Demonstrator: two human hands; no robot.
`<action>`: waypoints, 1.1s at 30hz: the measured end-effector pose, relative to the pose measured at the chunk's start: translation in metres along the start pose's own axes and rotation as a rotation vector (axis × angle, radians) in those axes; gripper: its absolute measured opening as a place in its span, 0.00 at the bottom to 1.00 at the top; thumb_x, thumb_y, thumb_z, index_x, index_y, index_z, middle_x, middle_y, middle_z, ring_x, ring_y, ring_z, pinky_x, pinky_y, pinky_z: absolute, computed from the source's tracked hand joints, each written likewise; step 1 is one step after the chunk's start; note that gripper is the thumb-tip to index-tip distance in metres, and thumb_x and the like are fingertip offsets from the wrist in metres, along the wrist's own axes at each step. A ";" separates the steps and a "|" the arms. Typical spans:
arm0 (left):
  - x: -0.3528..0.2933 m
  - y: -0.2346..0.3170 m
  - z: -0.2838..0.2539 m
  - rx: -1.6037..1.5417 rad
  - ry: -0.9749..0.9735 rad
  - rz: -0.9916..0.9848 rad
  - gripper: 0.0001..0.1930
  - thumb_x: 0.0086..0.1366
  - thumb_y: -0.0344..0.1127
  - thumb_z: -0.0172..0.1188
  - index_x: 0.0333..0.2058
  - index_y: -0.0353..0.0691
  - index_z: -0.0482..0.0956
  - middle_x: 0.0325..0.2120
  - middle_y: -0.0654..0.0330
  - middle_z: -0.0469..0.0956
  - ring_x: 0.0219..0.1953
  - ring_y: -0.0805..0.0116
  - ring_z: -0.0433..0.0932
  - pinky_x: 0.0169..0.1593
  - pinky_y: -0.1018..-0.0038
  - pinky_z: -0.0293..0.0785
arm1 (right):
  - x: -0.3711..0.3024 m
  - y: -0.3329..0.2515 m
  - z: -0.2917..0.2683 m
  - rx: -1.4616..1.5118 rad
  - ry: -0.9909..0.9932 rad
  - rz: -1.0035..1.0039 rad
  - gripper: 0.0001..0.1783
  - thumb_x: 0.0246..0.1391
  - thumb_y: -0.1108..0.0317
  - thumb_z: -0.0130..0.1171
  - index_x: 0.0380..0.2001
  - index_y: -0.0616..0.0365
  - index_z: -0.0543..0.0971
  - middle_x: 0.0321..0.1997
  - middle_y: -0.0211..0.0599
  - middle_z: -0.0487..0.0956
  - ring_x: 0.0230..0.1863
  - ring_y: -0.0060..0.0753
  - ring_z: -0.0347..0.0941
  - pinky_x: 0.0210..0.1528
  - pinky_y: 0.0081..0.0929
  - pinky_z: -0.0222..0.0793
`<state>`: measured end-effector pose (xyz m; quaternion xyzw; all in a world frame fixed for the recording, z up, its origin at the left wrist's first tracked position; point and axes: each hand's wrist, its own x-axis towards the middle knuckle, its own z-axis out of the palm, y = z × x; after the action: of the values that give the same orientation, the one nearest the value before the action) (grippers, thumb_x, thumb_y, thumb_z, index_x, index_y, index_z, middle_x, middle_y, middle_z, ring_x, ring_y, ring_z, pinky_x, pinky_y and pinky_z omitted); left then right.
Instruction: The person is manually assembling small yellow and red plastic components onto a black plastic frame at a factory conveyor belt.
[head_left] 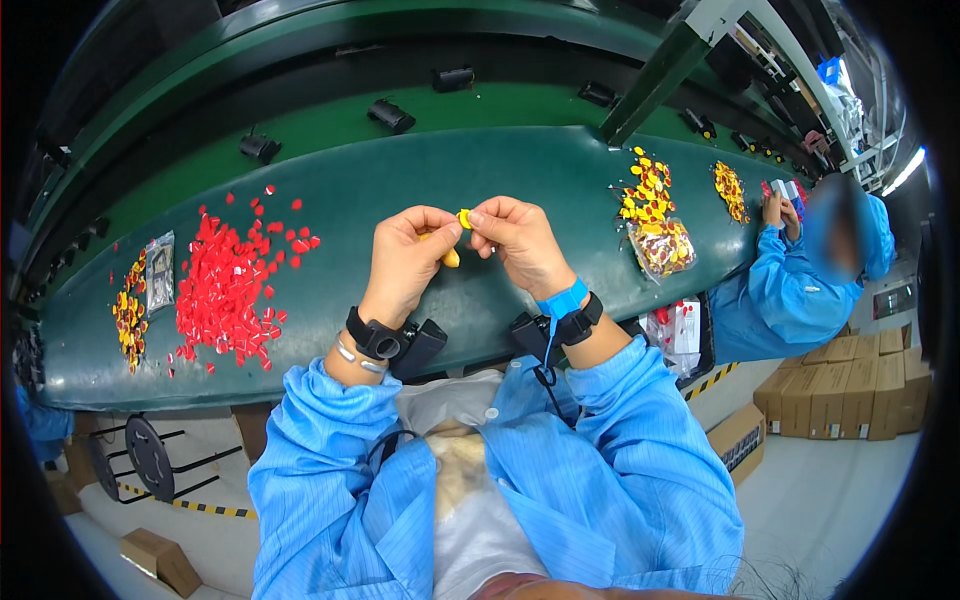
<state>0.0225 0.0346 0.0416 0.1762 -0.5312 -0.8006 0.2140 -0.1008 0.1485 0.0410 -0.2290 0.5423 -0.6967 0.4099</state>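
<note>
Left hand (402, 258) and right hand (526, 246) — both pinched closed — grip a small yellow part (464, 218) between them, above a green table (550, 172) with red parts (222, 280) heaped leftward.

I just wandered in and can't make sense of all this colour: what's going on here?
A person in a blue smock is at a long green table, with a small yellow piece at the fingertips of the left hand and right hand. A big red pile lies to the left; loose yellow-and-red pieces lie to the right, beside a filled clear bag. Farther right, a co-worker in blue also has both hands up at the table.
</note>
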 end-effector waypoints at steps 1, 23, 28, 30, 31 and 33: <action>0.000 0.000 0.000 0.013 0.002 0.003 0.04 0.58 0.26 0.59 0.31 0.31 0.77 0.23 0.62 0.77 0.22 0.79 0.73 0.25 0.85 0.69 | 0.000 0.001 0.000 -0.003 -0.009 0.033 0.07 0.53 0.69 0.59 0.29 0.62 0.76 0.21 0.30 0.76 0.21 0.18 0.69 0.26 0.14 0.67; 0.010 0.051 -0.181 2.113 -0.072 0.419 0.03 0.51 0.28 0.54 0.24 0.39 0.77 0.25 0.56 0.72 0.32 0.56 0.75 0.33 0.64 0.73 | 0.004 0.014 -0.045 0.177 -0.141 0.101 0.05 0.55 0.69 0.57 0.30 0.58 0.75 0.24 0.25 0.72 0.23 0.18 0.66 0.35 0.22 0.69; 0.000 0.064 -0.170 1.748 0.188 0.449 0.05 0.53 0.32 0.60 0.24 0.38 0.78 0.26 0.56 0.73 0.27 0.55 0.75 0.30 0.63 0.70 | 0.015 0.009 -0.060 0.124 0.026 0.049 0.03 0.53 0.71 0.59 0.30 0.59 0.77 0.24 0.25 0.73 0.24 0.17 0.68 0.30 0.17 0.68; -0.003 0.068 -0.166 1.666 0.334 0.375 0.04 0.52 0.30 0.61 0.23 0.37 0.77 0.25 0.57 0.73 0.27 0.55 0.75 0.30 0.64 0.70 | 0.024 0.010 -0.066 0.080 0.087 0.041 0.03 0.53 0.71 0.59 0.29 0.59 0.77 0.23 0.25 0.73 0.24 0.17 0.68 0.29 0.17 0.68; -0.005 0.069 -0.161 1.641 0.388 0.404 0.03 0.50 0.27 0.60 0.25 0.37 0.76 0.26 0.56 0.73 0.27 0.54 0.74 0.29 0.64 0.70 | 0.026 0.011 -0.068 0.035 0.133 0.046 0.03 0.53 0.71 0.59 0.29 0.59 0.77 0.23 0.24 0.73 0.24 0.16 0.68 0.28 0.16 0.68; -0.008 0.063 -0.142 1.561 0.393 0.470 0.03 0.50 0.26 0.60 0.26 0.37 0.75 0.26 0.56 0.73 0.27 0.54 0.75 0.30 0.64 0.70 | 0.032 0.017 -0.075 0.028 0.175 0.026 0.04 0.53 0.70 0.59 0.29 0.59 0.77 0.22 0.24 0.73 0.23 0.16 0.68 0.27 0.16 0.69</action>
<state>0.1113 -0.0925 0.0472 0.2947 -0.9089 -0.0923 0.2804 -0.1707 0.1636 -0.0026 -0.1544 0.5691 -0.7164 0.3730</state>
